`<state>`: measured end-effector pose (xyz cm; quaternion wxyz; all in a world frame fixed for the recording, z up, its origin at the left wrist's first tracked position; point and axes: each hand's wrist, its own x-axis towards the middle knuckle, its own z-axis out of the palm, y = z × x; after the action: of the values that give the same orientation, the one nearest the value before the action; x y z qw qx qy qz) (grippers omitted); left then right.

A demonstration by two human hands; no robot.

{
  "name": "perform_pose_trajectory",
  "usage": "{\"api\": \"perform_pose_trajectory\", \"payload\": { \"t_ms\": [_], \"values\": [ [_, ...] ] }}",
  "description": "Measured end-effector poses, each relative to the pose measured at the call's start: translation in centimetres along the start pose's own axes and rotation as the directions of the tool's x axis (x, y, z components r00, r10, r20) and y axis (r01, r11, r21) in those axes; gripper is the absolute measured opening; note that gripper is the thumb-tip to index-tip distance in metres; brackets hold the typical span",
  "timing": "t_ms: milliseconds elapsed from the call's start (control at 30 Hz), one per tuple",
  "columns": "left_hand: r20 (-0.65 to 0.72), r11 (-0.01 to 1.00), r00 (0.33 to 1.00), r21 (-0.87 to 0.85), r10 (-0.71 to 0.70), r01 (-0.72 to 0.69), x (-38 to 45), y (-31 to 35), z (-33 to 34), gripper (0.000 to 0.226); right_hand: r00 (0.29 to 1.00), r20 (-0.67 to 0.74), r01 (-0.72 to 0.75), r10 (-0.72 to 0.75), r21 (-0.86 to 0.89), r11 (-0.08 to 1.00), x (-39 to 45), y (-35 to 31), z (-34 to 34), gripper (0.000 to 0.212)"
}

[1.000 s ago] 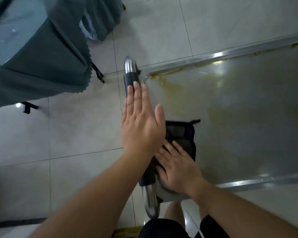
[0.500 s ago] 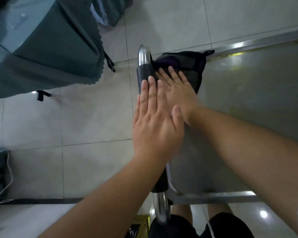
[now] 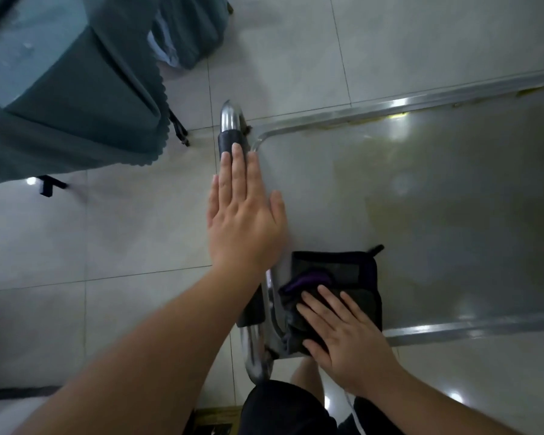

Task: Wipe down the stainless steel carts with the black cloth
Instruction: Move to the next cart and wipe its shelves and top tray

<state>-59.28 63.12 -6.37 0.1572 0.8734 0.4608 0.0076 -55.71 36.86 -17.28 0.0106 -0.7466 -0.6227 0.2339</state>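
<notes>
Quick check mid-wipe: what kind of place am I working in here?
Probably a restaurant or banquet dining room: a stainless steel service cart with stained edges, a table draped in a teal tablecloth, and a pale tiled floor.

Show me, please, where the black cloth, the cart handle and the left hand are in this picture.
black cloth [image 3: 349, 270]: head view, on its flat upper part above the fingers.
cart handle [image 3: 230, 120]: head view, on the shiny bend at its far end.
left hand [image 3: 244, 221]: head view, on the back of the hand.
</notes>
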Motion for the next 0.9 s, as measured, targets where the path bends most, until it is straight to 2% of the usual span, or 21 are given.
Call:
{"api": "perform_pose_trajectory", "payload": {
  "t_ms": [133,333,467,700,800,900],
  "values": [
    [0.052,0.998,0.998,0.066,-0.020,0.017,0.3,0.2,0.0,0.071,0.998,-0.016,-0.065,0.065,0.030,0.997,2.6,-1.3,-0.5,0.080],
    [0.026,0.997,0.999,0.067,-0.040,0.038,0.0,0.7,0.5,0.073,0.994,-0.034,0.101,-0.103,-0.052,0.994,7.4,3.9,-2.0,0.078],
    [-0.017,0.997,0.998,0.047,-0.066,0.067,0.1,0.9,0.7,0.072,0.992,-0.125,-0.028,0.020,-0.064,0.998,14.4,9.3,-6.1,0.075],
    [-0.060,0.994,0.996,0.075,-0.070,0.074,0.5,1.1,1.0,0.068,0.979,-0.135,-0.157,0.150,-0.037,0.987,26.8,18.3,-13.6,0.075],
    [-0.064,0.993,0.995,0.081,-0.076,0.081,0.7,1.1,1.0,0.068,0.978,-0.141,-0.161,0.156,-0.024,0.987,27.2,18.3,-13.4,0.075],
    [-0.058,0.992,0.995,0.095,-0.077,0.082,0.5,1.2,0.8,0.067,0.980,-0.135,-0.151,0.148,-0.013,0.988,23.7,16.5,-11.9,0.075]
  ]
}}
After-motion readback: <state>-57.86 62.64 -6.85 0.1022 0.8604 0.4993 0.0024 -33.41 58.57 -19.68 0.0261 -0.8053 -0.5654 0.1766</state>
